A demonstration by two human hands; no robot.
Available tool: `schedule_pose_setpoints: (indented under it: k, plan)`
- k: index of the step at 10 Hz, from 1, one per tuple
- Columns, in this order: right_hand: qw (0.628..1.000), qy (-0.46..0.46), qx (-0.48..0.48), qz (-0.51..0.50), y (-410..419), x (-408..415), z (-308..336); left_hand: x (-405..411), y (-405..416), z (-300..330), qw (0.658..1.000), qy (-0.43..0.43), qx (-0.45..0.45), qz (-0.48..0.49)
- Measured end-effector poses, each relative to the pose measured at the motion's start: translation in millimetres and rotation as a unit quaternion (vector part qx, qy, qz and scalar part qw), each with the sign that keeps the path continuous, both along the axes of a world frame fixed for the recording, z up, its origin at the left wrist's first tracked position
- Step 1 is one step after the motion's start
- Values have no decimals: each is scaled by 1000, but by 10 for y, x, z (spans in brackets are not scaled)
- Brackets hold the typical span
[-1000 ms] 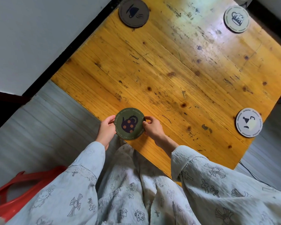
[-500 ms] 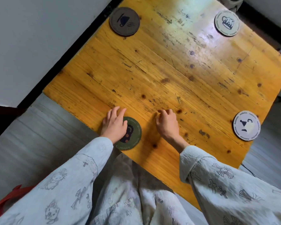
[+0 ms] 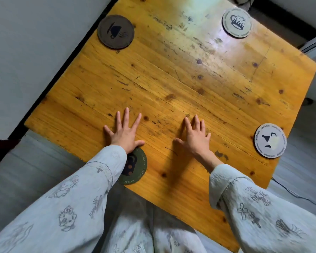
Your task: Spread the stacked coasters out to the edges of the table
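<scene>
A green coaster (image 3: pixel 138 167) with a teapot print lies at the near edge of the wooden table (image 3: pixel 171 84), partly hidden under my left wrist and sleeve. My left hand (image 3: pixel 124 131) rests flat on the wood just beyond it, fingers spread. My right hand (image 3: pixel 194 135) lies flat on the table to the right, holding nothing. A brown coaster (image 3: pixel 115 31) sits at the far left edge, a pale coaster with a mug print (image 3: pixel 237 22) at the far right corner, and a white coaster (image 3: pixel 270 140) at the right edge.
A grey wall and a dark baseboard (image 3: pixel 62 64) run along the table's left side. Grey floor (image 3: pixel 35 170) shows around the near corner. A thin cable (image 3: pixel 290 192) lies on the floor at the right.
Both hands held the green coaster a second ago. It now lies on the table's near edge, and both hands have let go and spread flat on the wood.
</scene>
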State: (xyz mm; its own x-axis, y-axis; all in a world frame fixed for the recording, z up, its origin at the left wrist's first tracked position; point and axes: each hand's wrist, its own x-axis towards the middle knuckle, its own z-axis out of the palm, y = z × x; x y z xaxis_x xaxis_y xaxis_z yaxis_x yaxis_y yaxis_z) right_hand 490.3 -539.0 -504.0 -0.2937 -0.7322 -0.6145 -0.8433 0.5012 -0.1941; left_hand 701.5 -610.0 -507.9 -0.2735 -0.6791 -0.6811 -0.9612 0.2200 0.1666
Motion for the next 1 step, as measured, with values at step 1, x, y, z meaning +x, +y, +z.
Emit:
schedule_pose_setpoints:
  k: [1]
  plan:
    - [983,-119,-7,-136,-163,-20,228,21,78,-19,1000,-11,0,6]
